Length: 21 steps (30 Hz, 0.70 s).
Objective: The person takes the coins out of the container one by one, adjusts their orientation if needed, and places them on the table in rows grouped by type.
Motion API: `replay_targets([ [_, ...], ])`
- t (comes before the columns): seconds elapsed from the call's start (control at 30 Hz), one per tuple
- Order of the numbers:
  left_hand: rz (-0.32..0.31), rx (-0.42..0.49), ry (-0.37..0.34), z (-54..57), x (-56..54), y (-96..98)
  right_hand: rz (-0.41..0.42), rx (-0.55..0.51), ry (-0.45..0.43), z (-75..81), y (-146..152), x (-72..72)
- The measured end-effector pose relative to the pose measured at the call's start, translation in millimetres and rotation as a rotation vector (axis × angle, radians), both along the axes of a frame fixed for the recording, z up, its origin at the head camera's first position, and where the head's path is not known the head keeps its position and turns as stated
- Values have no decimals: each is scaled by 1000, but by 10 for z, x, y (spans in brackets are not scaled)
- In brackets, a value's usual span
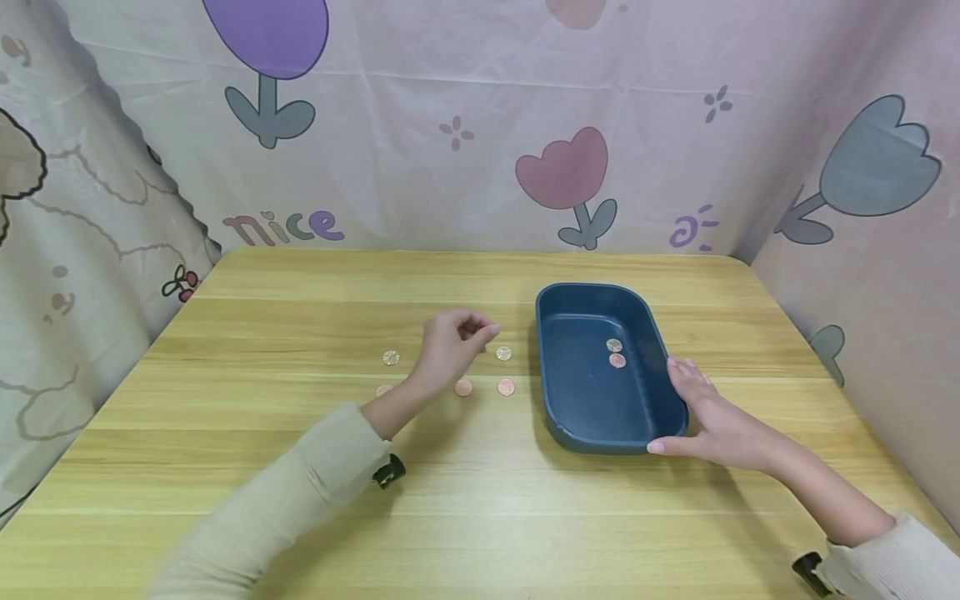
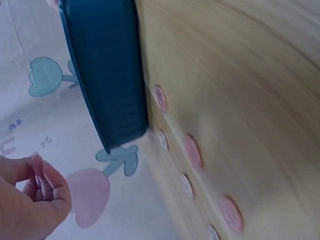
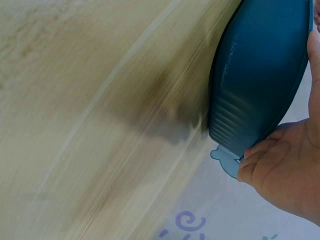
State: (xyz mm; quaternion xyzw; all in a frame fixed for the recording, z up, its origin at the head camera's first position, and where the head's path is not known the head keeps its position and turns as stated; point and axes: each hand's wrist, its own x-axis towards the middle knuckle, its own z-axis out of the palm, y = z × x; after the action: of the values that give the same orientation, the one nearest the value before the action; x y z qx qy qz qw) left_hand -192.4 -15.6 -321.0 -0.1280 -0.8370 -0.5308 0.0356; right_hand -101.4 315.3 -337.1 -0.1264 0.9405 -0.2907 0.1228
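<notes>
Left grip (image 1: 452, 343): thumb and fingertips pressed together above the counter (image 1: 480, 517), near the loose coins (image 1: 463, 388) — cannot tell whether anything is pinched.
Right grip (image 1: 712, 421): spread round the near right corner of the blue tray (image 1: 585, 412), fingers against its side, thumb at its near edge.
Blue tray: on the counter, right of the loose coins; one silvery coin (image 1: 614, 345) and one coppery coin (image 1: 617, 361) inside — close together.
Loose coins: silvery in the far row, coppery in the near.
</notes>
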Motion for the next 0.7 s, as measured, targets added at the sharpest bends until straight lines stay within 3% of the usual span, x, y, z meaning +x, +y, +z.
replay_targets([
  [0.4,-96,39,39,-22,8,455,-6,-6,1,4,2,5],
  [0.7,-185,-11,41,-99,-18,907,-9,-1,0,-4,-9,-3],
])
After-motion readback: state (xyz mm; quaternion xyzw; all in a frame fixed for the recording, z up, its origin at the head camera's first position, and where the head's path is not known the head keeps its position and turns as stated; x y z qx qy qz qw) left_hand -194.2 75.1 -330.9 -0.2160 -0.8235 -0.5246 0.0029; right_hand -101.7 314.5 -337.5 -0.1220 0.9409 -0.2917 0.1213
